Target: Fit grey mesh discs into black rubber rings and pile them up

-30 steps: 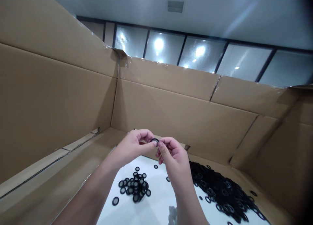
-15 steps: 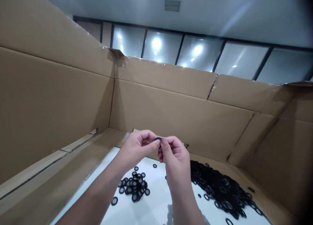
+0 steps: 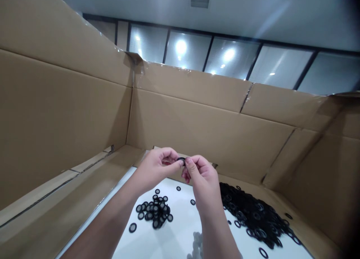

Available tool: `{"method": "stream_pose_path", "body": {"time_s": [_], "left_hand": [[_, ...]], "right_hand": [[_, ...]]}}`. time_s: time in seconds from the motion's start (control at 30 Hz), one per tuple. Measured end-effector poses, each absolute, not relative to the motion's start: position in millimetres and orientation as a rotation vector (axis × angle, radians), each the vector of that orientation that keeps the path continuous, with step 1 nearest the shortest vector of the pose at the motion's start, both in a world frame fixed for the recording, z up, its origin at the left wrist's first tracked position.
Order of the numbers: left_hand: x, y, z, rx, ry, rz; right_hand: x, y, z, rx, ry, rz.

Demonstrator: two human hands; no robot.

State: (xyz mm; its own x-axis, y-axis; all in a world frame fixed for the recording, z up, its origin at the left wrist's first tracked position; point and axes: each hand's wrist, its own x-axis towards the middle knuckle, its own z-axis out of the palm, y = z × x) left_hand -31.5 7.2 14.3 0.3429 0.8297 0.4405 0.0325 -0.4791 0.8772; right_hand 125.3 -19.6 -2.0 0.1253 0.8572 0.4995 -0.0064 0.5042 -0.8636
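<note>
Thumb and fingers of my left hand (image 3: 157,169) pinch a small black ring (image 3: 180,159) from its left side. My right hand (image 3: 202,176) pinches the same ring from the right, so the fingertips nearly meet. The fingers hide much of the ring, and I cannot tell whether a disc sits inside it. Below my left hand lies a small pile of black rings with grey centres (image 3: 155,210) on a white surface (image 3: 174,236). Beside my right forearm spreads a larger heap of black rings (image 3: 253,214), many with open middles.
Tall cardboard walls (image 3: 185,120) enclose the white surface on the left, back and right. Several small grey pieces (image 3: 196,246) lie near the front, left of my right forearm. A single ring with a grey centre (image 3: 178,188) lies apart at the back.
Both hands stay together on the ring with only a slight shift of the fingers. The view has tilted a little, and the grey pieces at the front show more.
</note>
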Motion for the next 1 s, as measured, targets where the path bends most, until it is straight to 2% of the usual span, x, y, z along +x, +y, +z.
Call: {"method": "stream_pose_path", "body": {"time_s": [0.33,0.67,1.0], "left_hand": [[-30,10,16,1.669,0.592,1.155],[-23,8,11,1.665,0.643,1.238],[-43,14,17,1.712,0.580,1.000]], "right_hand": [[116,-22,-1,-0.789,-1.219,0.778],[116,-25,-3,-0.982,-1.304,0.407],[119,-20,-3,-0.956,-1.374,0.602]]}}
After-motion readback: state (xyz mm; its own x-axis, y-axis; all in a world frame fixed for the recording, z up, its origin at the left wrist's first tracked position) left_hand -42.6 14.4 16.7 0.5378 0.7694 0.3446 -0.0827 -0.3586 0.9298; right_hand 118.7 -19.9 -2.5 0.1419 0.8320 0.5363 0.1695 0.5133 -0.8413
